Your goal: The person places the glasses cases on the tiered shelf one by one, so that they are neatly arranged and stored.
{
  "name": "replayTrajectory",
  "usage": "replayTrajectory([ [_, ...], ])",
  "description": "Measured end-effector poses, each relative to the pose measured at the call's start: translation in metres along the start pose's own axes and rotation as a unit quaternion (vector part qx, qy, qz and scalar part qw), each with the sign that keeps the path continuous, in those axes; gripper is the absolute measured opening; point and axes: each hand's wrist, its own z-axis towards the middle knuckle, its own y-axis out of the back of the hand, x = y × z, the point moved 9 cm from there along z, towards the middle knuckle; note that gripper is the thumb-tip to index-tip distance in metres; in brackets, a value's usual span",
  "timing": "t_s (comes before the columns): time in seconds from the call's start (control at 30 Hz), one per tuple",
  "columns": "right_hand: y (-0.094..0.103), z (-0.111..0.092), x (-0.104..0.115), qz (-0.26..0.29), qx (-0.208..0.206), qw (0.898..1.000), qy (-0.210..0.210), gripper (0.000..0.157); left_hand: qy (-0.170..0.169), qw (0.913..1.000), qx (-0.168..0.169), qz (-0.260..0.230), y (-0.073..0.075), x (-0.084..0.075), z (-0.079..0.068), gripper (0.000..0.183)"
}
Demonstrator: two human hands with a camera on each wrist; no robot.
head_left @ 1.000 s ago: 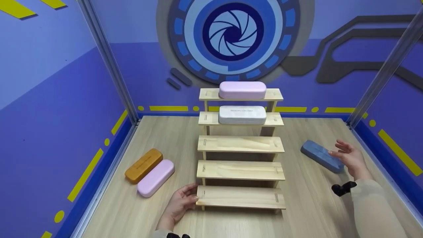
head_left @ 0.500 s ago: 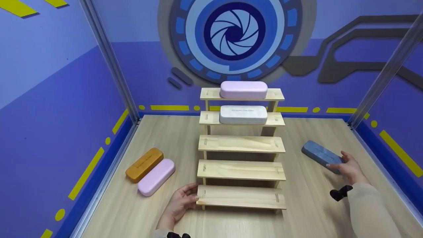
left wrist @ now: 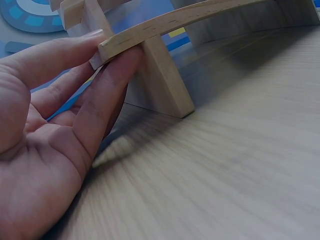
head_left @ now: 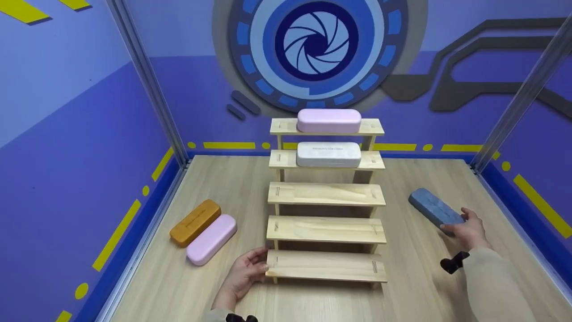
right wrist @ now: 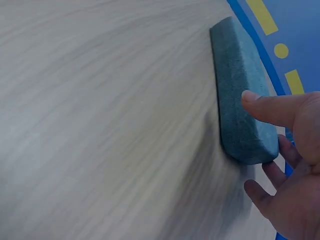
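A tiered wooden display stand [head_left: 326,264] stands mid-table in the head view. My left hand [head_left: 242,273] pinches the left end of its lowest board; in the left wrist view the thumb [left wrist: 60,56] lies on top of the board with fingers beneath. To the right, a blue glasses case [head_left: 432,206] lies slantwise on the table. My right hand [head_left: 470,230] grips its near end, the thumb [right wrist: 272,107] on one side and fingers around the other, as the right wrist view shows. A pink glasses case [head_left: 329,120] sits on the top board, a white glasses case [head_left: 328,154] one board lower.
On the table left of the stand, an orange glasses case [head_left: 195,223] and a second pink glasses case [head_left: 212,239] lie side by side. Blue-purple panels [head_left: 89,179] with metal corner posts [head_left: 149,85] enclose the table at the left, back and right.
My right hand has come down from above the blue glasses case and closed around its near end. The left hand has kept its pinch on the stand.
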Motion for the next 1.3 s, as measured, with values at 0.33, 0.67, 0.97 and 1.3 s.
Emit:
replayTrajectory([
  [0.33,-0.01,-0.005,-0.017,-0.028,-0.07,0.996,-0.052,0.114,0.001,0.9999,-0.004,-0.012,-0.002,0.001,0.0,0.068],
  [0.67,-0.011,-0.008,-0.023,0.053,-0.129,0.99,-0.026,0.099,-0.001,1.0,-0.003,-0.009,0.0,0.001,-0.001,0.066],
  [0.97,-0.012,-0.01,-0.024,0.169,-0.168,0.971,-0.015,0.096,-0.008,0.9999,0.001,-0.007,-0.001,0.001,0.0,0.064],
  [1.3,-0.001,-0.017,-0.023,0.174,-0.198,0.965,-0.007,0.092,-0.004,0.9999,0.002,-0.009,0.0,0.002,0.0,0.062],
])
